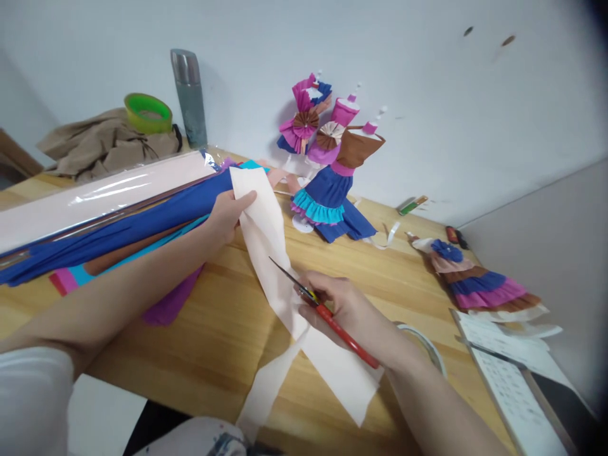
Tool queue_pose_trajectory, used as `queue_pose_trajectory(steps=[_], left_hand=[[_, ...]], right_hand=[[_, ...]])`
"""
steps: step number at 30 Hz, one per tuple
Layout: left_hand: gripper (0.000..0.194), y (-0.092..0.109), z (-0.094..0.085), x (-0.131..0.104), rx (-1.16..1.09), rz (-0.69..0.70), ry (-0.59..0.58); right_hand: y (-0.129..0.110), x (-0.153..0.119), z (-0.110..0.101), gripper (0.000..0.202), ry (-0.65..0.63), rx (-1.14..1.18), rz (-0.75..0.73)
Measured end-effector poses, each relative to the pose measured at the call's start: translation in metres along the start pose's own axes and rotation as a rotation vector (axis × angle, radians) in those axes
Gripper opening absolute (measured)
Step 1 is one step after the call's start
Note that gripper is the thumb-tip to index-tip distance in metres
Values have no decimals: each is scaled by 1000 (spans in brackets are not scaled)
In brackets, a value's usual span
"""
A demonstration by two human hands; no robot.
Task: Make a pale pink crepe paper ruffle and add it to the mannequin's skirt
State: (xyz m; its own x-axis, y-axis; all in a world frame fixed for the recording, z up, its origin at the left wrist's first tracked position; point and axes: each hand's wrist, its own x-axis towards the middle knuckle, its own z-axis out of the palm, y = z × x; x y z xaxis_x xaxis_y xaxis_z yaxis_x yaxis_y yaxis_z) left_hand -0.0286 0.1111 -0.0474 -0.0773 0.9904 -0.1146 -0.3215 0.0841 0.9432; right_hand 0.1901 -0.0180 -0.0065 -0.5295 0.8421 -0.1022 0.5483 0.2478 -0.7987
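Observation:
A long cream strip of crepe paper (266, 237) hangs down across the wooden table, its upper end pinched by my left hand (227, 214) between thumb and fingers. Red-handled scissors (342, 334) are in my right hand (346, 301), their dark blades pointing up and left over the strip. The blades look closed or nearly so. Below my right hand the paper parts into a wide piece (339, 373) and a narrower twisted one (273, 380) that drops over the table's front edge. My right fingers partly cover the paper.
Blue crepe paper (118, 221) and other coloured strips lie left, beside a plastic-wrapped roll (104, 190). Small dress forms in paper dresses (332, 171) stand at the back. Another paper dress (484, 278), a notebook (517, 373) and a tape roll (430, 348) are right. A bottle (189, 101) stands behind.

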Motion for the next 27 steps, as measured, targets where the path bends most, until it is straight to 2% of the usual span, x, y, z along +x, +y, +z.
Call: queue_pose_trajectory(steps=[5, 7, 13, 16, 19, 22, 27], left_hand=[[31, -3, 2, -4, 1, -30, -40], [29, -6, 2, -4, 4, -48, -49], [26, -16, -6, 7, 32, -120, -24], [32, -18, -12, 14, 53, -150, -2], [41, -18, -15, 18, 64, -134, -35], [49, -17, -14, 16, 64, -133, -75], [53, -11, -9, 11, 103, -123, -72]], right_hand=[[-3, 1, 5, 7, -139, 137, 2], [0, 4, 9, 9, -153, 162, -5], [6, 11, 19, 11, -152, 49, -42], [5, 10, 20, 16, -180, 17, -33], [0, 8, 21, 14, -193, -40, -6], [-6, 6, 25, 20, -221, -109, -6], [-10, 0, 34, 32, -247, -231, 11]])
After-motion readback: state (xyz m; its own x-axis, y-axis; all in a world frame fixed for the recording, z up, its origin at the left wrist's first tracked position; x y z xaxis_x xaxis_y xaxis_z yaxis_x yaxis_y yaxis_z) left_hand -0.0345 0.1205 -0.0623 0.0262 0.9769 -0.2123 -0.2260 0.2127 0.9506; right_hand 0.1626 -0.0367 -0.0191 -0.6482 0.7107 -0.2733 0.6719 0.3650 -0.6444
